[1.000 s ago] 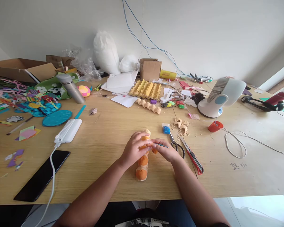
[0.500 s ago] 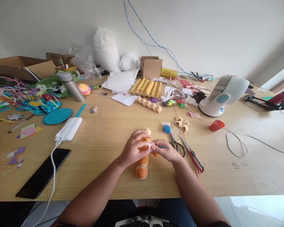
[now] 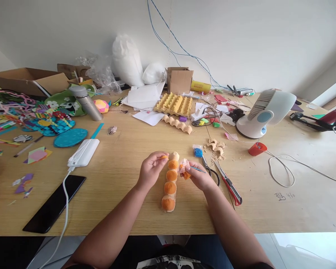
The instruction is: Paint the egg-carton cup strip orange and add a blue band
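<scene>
Orange coats the four nearer bumps (image 3: 168, 203) of the tan carton strip (image 3: 170, 182), which runs lengthwise at lower centre of the frame; the farthest bump (image 3: 174, 156) is bare, so four of five look covered and one appears left. At lower right, handwriting (image 3: 285, 196) on the table (image 3: 263, 216) shows a character I cannot make out, then what looks like 460. Just right of the strip, the right hand (image 3: 198, 177) is closed around a crumpled pinkish wrapper (image 3: 184, 163), orange material (image 3: 186, 175) and a thin blue stick (image 3: 198, 169). Left of the strip's far end, the left hand (image 3: 152, 168) pinches a small orange piece (image 3: 164, 157). Above centre, a yellow carton (image 3: 201, 86) bears lettering too small to read.
</scene>
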Demonstrator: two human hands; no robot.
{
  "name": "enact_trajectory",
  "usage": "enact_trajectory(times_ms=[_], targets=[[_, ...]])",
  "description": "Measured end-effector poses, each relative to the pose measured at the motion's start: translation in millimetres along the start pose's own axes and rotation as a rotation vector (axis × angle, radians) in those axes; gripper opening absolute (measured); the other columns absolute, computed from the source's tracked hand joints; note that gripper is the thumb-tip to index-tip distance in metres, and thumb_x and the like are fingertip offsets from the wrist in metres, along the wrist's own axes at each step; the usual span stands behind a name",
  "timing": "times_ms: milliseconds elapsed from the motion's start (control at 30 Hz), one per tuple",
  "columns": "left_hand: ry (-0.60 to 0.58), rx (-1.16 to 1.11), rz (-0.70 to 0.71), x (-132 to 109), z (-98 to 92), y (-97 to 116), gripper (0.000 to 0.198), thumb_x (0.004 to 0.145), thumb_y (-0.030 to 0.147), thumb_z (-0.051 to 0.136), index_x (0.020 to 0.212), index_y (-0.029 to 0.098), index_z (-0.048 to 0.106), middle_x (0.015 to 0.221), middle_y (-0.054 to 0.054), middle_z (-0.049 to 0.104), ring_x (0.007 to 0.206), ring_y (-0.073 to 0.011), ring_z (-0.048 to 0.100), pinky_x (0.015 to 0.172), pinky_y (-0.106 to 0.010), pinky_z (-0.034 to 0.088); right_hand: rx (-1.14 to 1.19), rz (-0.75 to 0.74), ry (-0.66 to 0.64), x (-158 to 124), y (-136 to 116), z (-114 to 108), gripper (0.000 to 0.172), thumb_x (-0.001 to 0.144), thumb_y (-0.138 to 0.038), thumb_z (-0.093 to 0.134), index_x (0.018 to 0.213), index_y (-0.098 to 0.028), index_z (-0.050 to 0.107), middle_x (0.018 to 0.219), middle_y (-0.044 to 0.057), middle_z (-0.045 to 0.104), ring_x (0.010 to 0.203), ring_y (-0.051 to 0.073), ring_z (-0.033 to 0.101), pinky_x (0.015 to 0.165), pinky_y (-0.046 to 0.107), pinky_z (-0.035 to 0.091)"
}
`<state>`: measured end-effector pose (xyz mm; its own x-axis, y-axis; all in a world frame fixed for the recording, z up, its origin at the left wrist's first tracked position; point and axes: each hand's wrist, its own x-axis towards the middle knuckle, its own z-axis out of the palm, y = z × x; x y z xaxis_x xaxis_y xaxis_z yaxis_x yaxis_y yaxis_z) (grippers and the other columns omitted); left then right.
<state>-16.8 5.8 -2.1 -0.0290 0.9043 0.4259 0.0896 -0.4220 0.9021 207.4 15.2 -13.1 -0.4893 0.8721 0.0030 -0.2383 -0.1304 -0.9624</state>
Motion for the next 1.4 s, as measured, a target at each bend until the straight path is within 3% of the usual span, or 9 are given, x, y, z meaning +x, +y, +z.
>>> enact_trajectory(times_ms=[133,267,367,467,633,967,1133,1300,1400], targets=[[0.126,-0.326,-0.381,2.4,2.5,-6.2,0.045,0.086,0.053,0.084,0.114,0.018,0.077,0.115,-0.012,0.080,0.097,-0.0212,0.075,0.084,-0.034,0.060,0.014,-0.042,0.034,1.2,-2.4,0.0,0.044,0.087,-0.061,0.084,0.099,-0.019,0.079,0.093,0.006,0.075,0.084,0.019,0.066,0.083,0.034,0.052],[-0.017,-0.433,-0.485,-1.4,9.6,-4.6,0.033,0.085,0.045,0.083,0.104,0.019,0.075,0.099,-0.005,0.074,0.084,-0.0149,0.067,0.073,-0.026,0.053,0.052,-0.075,0.077,3.0,-1.5,4.3,0.041,0.088,-0.058,0.085,0.105,-0.021,0.080,0.096,0.005,0.074,0.083,0.018,0.063,0.083,0.032,0.051],[-0.139,-0.333,-0.460,-6.5,12.6,-0.3,0.031,0.096,0.049,0.071,0.107,0.020,0.075,0.084,-0.001,0.065,0.073,-0.0126,0.057,0.070,-0.026,0.049,0.123,-0.087,0.113,3.9,0.7,9.5,0.038,0.087,-0.057,0.086,0.103,-0.023,0.080,0.096,0.003,0.070,0.082,0.017,0.060,0.080,0.031,0.051],[-0.198,-0.111,-0.352,-11.2,13.8,4.5,0.031,0.101,0.049,0.065,0.113,0.022,0.073,0.087,-0.001,0.067,0.072,-0.0136,0.055,0.071,-0.028,0.047,0.191,-0.044,0.153,4.2,4.6,13.9,0.042,0.085,-0.059,0.087,0.110,-0.025,0.080,0.097,0.004,0.070,0.085,0.018,0.060,0.084,0.033,0.053],[-0.103,0.206,-0.151,-14.1,16.1,9.6,0.018,0.094,0.040,0.076,0.098,0.023,0.073,0.091,-0.001,0.073,0.076,-0.0146,0.058,0.074,-0.029,0.047,0.205,-0.012,0.136,3.3,13.0,17.9,0.047,0.085,-0.062,0.086,0.115,-0.027,0.080,0.100,0.005,0.072,0.093,0.021,0.063,0.088,0.035,0.053],[-0.089,0.139,-0.222,-6.2,6.5,10.4,0.025,0.093,0.044,0.075,0.083,0.021,0.073,0.080,-0.001,0.072,0.072,-0.0143,0.059,0.069,-0.027,0.046,-0.267,-0.117,0.077,-1.1,-3.2,7.4,0.040,0.098,-0.061,0.072,0.105,-0.022,0.078,0.083,0.001,0.064,0.078,0.017,0.056,0.078,0.032,0.049],[-0.176,0.159,-0.261,-5.7,5.9,11.8,0.026,0.096,0.046,0.071,0.093,0.020,0.075,0.079,-0.001,0.071,0.069,-0.0142,0.058,0.065,-0.027,0.045,-0.342,-0.143,0.075,-2.3,-14.4,10.5,0.038,0.098,-0.060,0.072,0.098,-0.022,0.077,0.089,0.003,0.068,0.083,0.018,0.062,0.078,0.031,0.053],[-0.169,0.243,-0.099,-8.2,9.6,10.5,0.019,0.098,0.038,0.070,0.091,0.021,0.076,0.086,-0.003,0.074,0.079,-0.0158,0.064,0.073,-0.028,0.048,-0.329,-0.142,0.105,-3.1,-14.8,17.5,0.036,0.095,-0.059,0.075,0.098,-0.023,0.078,0.097,0.005,0.073,0.090,0.020,0.065,0.081,0.032,0.056],[-0.186,0.271,-0.047,-9.5,11.7,11.7,0.017,0.096,0.035,0.072,0.085,0.022,0.074,0.079,-0.001,0.070,0.073,-0.0144,0.061,0.069,-0.027,0.046,-0.287,-0.124,0.147,-3.5,-11.4,18.7,0.040,0.093,-0.063,0.077,0.092,-0.022,0.077,0.089,0.004,0.072,0.077,0.017,0.063,0.071,0.030,0.056]])
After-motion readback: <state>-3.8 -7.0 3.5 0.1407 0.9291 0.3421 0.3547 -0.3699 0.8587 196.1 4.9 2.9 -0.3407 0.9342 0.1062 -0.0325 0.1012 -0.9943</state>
